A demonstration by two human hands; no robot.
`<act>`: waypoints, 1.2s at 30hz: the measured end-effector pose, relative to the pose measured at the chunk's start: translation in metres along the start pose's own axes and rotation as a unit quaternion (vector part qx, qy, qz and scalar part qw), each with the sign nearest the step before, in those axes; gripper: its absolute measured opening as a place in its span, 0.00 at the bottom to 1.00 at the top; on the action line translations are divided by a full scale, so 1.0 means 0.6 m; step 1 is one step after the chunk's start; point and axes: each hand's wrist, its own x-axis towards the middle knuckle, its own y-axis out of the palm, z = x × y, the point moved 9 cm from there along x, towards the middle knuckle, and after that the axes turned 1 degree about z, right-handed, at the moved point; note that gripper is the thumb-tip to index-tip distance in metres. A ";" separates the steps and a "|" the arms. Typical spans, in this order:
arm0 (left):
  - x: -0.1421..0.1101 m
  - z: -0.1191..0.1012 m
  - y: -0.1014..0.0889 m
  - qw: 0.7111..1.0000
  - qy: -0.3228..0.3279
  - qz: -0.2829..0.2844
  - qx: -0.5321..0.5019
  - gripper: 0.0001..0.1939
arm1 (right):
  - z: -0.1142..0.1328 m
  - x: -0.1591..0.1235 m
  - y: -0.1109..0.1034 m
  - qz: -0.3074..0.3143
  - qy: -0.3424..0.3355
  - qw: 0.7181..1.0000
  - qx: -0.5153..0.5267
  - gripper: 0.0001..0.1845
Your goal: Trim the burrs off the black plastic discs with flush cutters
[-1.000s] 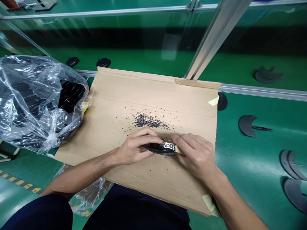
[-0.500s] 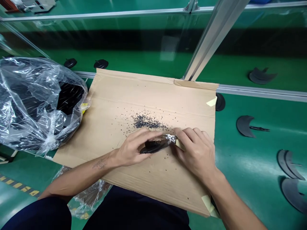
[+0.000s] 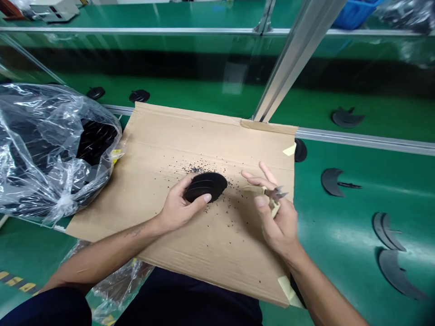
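My left hand grips a rounded black plastic part at its left side, thumb on its front edge, above the cardboard sheet. To the right, my right hand holds a pair of cutting nippers with cream handles. The nippers lie across the palm, jaws pointing right and apart from the black part, with the thumb on a handle and some fingers stretched out. Small black clippings are scattered on the cardboard behind and around the black part.
A clear plastic bag full of black parts stands at the left. Curved black pieces lie on the green table to the right, several in all. A metal post rises behind the cardboard; tape marks its right edge.
The nippers have left the black part and turned over in my right hand, jaws now pointing right. My left hand has tilted the part so its broad ridged face shows.
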 end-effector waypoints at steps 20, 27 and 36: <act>-0.013 -0.044 0.051 0.962 0.177 0.194 0.068 0.17 | 0.057 -0.017 0.034 0.070 -0.190 0.968 -0.150 0.10; 0.016 -0.018 0.069 0.938 -0.016 0.341 0.059 0.19 | 0.055 -0.018 0.027 0.048 -0.223 0.959 -0.171 0.10; 0.267 -0.081 -0.023 0.940 0.094 0.158 0.288 0.13 | 0.017 -0.014 0.010 0.006 -0.160 0.962 -0.222 0.17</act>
